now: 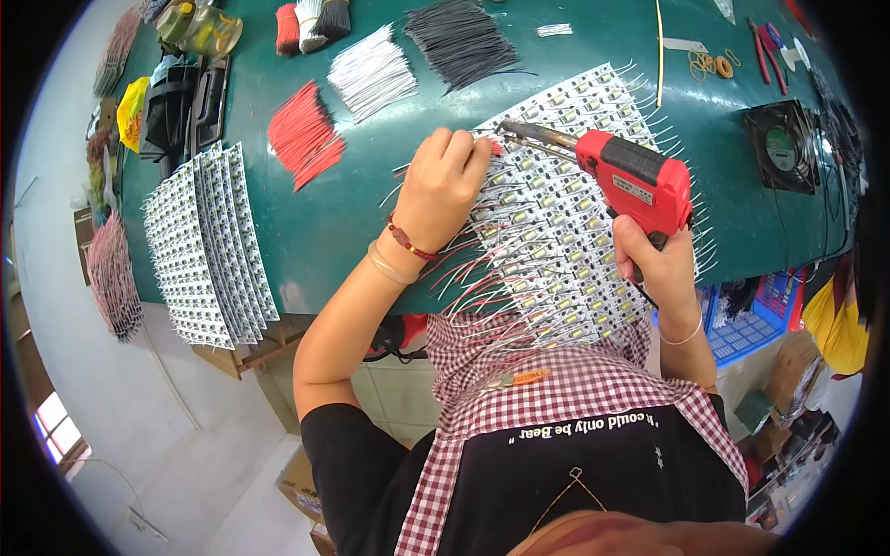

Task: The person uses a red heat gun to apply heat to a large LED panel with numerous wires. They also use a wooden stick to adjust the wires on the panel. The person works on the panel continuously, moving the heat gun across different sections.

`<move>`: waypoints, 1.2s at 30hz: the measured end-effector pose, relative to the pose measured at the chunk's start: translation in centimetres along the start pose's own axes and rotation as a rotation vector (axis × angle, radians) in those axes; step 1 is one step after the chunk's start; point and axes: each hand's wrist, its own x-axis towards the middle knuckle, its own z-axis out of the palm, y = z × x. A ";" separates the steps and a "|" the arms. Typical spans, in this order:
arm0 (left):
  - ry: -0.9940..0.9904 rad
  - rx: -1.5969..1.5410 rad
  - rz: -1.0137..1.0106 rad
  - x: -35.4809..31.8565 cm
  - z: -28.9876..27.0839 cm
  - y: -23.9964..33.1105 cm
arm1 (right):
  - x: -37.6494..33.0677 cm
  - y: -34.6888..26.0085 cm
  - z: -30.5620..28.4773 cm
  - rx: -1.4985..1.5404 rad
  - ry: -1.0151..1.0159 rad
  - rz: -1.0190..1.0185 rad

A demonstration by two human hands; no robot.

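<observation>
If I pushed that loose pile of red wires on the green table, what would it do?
The red wires would probably slide and fan apart, since they lie loose with some ends sticking out. Each one is likely light, being so thin. They may be springy rather than floppy, as most lie fairly straight.

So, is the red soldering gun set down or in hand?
In hand: the right hand grips the red soldering gun, its nose pointing left over the white circuit boards.
</observation>
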 end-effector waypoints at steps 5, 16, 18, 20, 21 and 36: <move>0.019 -0.027 0.080 1.5 -1.0 -1.9 | 0.9 0.2 0.6 0.045 0.020 -0.043; -0.004 -0.095 0.128 1.6 -0.6 -3.1 | 0.8 0.2 1.0 -0.023 0.026 -0.026; -0.011 -0.082 0.131 1.6 -0.5 -3.1 | 0.7 0.4 1.0 -0.059 0.028 -0.019; -0.022 -0.055 0.135 1.5 -0.3 -3.1 | 0.6 0.7 1.0 -0.111 0.027 -0.015; -0.018 -0.061 0.131 1.5 -0.3 -3.0 | 0.6 0.6 1.0 -0.109 0.024 -0.018; -0.031 -0.058 0.135 1.8 -0.8 -2.8 | 0.4 0.7 1.4 -0.062 0.033 -0.025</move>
